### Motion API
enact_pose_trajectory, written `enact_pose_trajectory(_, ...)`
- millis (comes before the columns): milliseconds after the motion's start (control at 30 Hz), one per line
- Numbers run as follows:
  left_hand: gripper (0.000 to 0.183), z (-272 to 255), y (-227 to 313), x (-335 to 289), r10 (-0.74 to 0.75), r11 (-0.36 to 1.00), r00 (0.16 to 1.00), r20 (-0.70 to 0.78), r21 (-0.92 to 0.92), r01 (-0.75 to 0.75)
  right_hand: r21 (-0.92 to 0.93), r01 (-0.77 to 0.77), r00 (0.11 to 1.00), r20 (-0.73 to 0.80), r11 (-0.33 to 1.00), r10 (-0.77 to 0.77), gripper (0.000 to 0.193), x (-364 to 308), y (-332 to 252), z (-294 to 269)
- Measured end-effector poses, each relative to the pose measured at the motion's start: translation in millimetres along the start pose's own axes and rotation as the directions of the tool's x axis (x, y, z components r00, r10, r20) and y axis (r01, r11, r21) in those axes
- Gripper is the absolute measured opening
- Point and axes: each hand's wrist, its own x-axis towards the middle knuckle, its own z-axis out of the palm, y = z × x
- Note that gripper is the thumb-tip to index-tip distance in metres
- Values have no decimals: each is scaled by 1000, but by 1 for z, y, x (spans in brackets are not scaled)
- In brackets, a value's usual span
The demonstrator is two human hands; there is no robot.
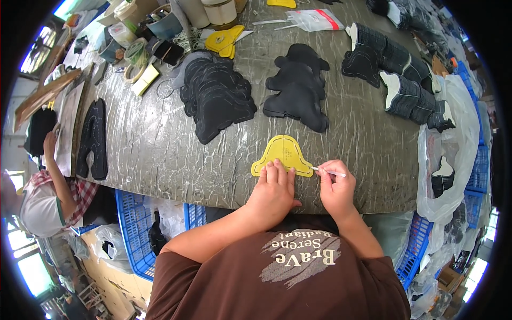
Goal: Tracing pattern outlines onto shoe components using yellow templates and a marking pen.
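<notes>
A yellow bell-shaped template (290, 151) with slots along its rim lies near the table's front edge. My left hand (271, 192) rests on its lower middle, fingers stretched out and lying flat. Pinched in my right hand (338, 189) is a slim white marking pen (336, 173), its tip at the template's lower right corner. Whatever lies beneath the template is hidden. Beyond it are a fanned pile of black cut pieces with pale outlines (218, 101) and, to the right, a second pile of plain black pieces (298, 90).
Bundled black pieces (405, 96) and a plastic bag (453, 138) line the right side. Tubs (162, 24), a tape roll (133, 73) and yellow templates (224, 40) sit at the back left. Blue crates (136, 229) stand below the edge. A co-worker (48, 202) works at far left.
</notes>
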Motion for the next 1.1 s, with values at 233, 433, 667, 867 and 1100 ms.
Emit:
enact_pose_trajectory(233,78,-2,0,1,-1,1000,1000,29,5,1,-126,68,997,34,990,-64,12,-10,-13,-1)
enact_pose_trajectory(433,55,-20,-13,13,-24,973,994,108,-225,48,-192,149,988,66,970,-139,16,-4,-18,0)
enact_pose_trajectory(667,19,-17,-90,71,-81,834,985,151,-530,150,-342,127,983,172,931,-71,14,13,-30,-4)
enact_pose_trajectory(867,21,-18,-99,80,-5,780,972,233,-608,150,-50,211,956,219,976,-195,11,31,-48,22)
enact_pose_trajectory(1100,20,-24,-99,82,-27,761,955,295,-614,211,-9,240,917,331,971,-224,11,35,-42,58)
